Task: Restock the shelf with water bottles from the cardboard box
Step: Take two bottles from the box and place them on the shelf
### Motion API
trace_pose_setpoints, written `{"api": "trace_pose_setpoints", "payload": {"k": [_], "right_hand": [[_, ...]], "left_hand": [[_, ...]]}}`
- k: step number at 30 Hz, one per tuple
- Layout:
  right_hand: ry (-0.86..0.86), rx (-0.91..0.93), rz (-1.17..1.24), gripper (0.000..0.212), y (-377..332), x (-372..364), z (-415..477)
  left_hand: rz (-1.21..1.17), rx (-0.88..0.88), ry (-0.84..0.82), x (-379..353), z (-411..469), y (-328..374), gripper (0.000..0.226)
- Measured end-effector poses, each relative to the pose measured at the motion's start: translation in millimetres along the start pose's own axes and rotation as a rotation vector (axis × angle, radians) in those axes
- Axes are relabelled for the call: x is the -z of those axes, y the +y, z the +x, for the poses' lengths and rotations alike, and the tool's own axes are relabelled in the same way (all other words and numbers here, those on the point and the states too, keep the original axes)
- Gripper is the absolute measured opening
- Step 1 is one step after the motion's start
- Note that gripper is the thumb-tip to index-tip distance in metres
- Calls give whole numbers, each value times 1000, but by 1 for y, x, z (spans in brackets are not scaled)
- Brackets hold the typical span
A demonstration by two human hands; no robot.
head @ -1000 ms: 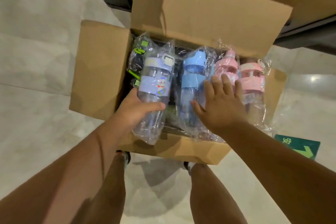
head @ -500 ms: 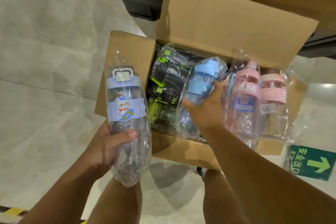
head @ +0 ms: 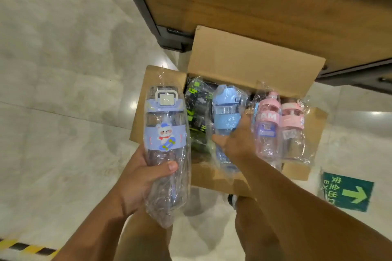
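An open cardboard box (head: 250, 63) stands on the floor with wrapped water bottles inside. My left hand (head: 141, 178) grips a clear bottle with a purple band and a bear sticker (head: 165, 133), held upright outside the box at its left side. My right hand (head: 235, 142) is closed around a blue bottle (head: 226, 110) that stands in the box's middle. Black and green bottles (head: 198, 112) lie to its left. Two pink bottles (head: 267, 125) (head: 291, 127) stand on the right. All are in clear plastic wrap.
A wooden shelf unit (head: 254, 2) with a dark frame rises just behind the box. The floor is pale marble tile. A green arrow sign (head: 347, 190) is stuck to the floor at right, yellow-black tape (head: 23, 247) at lower left. My legs are below the box.
My left hand lifted the purple bear bottle out of the box to its left side. My right hand closed on the blue bottle. The camera view rose, showing more of the shelf.
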State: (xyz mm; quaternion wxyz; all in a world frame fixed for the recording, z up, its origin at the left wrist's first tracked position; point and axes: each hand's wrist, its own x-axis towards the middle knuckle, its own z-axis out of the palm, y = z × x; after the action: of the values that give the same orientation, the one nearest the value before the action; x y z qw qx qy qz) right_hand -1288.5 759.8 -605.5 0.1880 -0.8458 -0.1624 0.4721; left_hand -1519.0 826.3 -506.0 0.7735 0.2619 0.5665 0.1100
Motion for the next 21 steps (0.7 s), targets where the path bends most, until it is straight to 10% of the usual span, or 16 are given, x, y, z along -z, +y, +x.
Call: {"api": "trace_pose_setpoints", "payload": {"k": [11, 17, 21], "right_hand": [[202, 303, 179, 79, -183, 205, -333], [461, 362, 387, 76, -204, 264, -481], [677, 387, 477, 83, -177, 293, -539]], "left_hand": [[261, -255, -277, -59, -254, 200, 76], [436, -382, -558, -110, -334, 288, 121], [520, -490, -788, -182, -377, 308, 110]]}}
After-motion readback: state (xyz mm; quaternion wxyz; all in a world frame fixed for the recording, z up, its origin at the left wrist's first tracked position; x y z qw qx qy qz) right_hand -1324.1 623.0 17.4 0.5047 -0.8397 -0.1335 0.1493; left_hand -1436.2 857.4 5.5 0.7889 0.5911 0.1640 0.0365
